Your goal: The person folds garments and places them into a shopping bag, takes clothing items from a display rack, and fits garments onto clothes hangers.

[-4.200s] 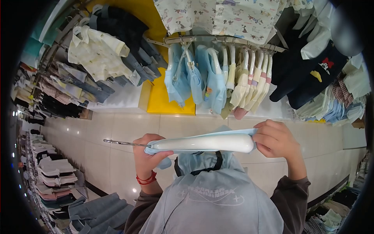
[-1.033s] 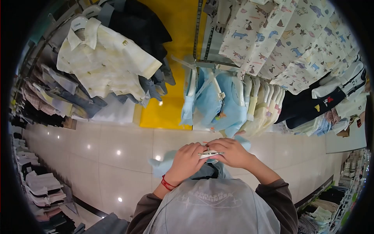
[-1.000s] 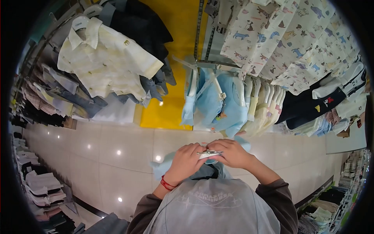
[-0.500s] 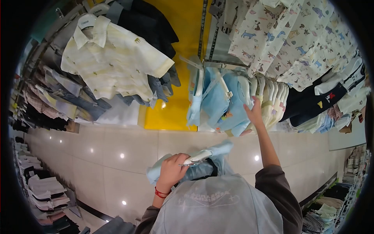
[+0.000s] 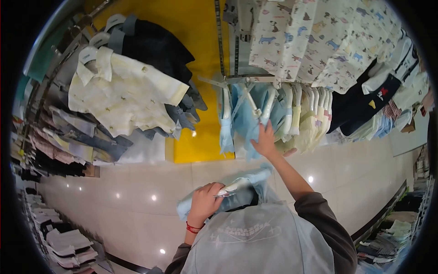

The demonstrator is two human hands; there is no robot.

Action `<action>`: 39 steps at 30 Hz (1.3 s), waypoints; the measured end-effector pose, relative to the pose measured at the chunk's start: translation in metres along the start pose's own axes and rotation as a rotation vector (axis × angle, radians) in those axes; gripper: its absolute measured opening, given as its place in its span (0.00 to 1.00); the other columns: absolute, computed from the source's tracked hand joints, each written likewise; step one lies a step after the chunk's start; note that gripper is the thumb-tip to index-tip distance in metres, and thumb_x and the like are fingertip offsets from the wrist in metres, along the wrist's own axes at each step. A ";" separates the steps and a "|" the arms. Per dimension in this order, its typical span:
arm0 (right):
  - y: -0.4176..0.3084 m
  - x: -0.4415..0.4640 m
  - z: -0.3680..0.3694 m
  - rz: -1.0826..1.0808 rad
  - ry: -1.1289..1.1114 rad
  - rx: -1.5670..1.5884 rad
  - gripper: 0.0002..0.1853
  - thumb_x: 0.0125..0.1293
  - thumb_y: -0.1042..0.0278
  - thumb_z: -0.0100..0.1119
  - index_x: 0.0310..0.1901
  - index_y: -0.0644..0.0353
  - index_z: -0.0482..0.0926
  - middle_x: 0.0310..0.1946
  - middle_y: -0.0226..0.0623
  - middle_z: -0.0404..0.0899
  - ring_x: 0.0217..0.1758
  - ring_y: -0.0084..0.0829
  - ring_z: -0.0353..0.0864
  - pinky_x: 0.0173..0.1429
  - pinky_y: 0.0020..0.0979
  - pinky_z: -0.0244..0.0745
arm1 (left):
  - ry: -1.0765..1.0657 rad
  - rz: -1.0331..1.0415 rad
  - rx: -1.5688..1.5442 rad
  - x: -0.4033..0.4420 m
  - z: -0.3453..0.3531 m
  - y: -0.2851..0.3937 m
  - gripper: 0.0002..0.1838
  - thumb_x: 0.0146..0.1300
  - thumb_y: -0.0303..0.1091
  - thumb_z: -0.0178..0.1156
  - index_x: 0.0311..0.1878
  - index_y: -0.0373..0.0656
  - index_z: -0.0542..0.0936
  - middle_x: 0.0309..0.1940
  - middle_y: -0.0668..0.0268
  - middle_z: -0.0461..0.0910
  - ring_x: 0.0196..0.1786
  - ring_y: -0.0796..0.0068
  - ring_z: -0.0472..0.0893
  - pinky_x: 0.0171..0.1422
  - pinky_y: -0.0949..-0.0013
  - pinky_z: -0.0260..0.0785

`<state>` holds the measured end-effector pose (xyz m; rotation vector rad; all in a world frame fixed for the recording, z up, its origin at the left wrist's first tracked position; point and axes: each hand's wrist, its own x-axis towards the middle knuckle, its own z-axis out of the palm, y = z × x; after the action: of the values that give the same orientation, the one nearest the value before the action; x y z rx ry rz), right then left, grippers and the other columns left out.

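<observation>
Right hand farther left, spread at blue clothes, left hand tight round hanger.

Spot reflections glare on the glossy beige tiled floor. Wide-angle distortion curves the edges; corners are black. Bare right hand: slight blur.

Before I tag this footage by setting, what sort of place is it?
Probably a clothing shop, perhaps for children: small blue clothes hang ahead, a pale yellow shirt hangs at upper left, and folded clothes lie stacked at lower left.
</observation>
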<state>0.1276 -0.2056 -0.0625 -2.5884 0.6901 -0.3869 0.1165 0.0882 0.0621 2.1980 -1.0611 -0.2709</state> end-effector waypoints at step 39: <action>0.015 0.033 0.016 0.034 0.121 0.427 0.42 0.47 0.65 0.66 0.62 0.68 0.55 0.61 0.55 0.57 0.65 0.53 0.56 0.67 0.41 0.55 | 0.042 -0.021 0.126 -0.006 -0.014 0.000 0.14 0.55 0.43 0.63 0.36 0.41 0.79 0.29 0.61 0.81 0.30 0.59 0.80 0.34 0.65 0.72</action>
<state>0.1550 -0.2290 -0.0785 -2.1610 0.6135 -0.6113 0.1193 0.0997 0.0724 2.3171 -1.0587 -0.1702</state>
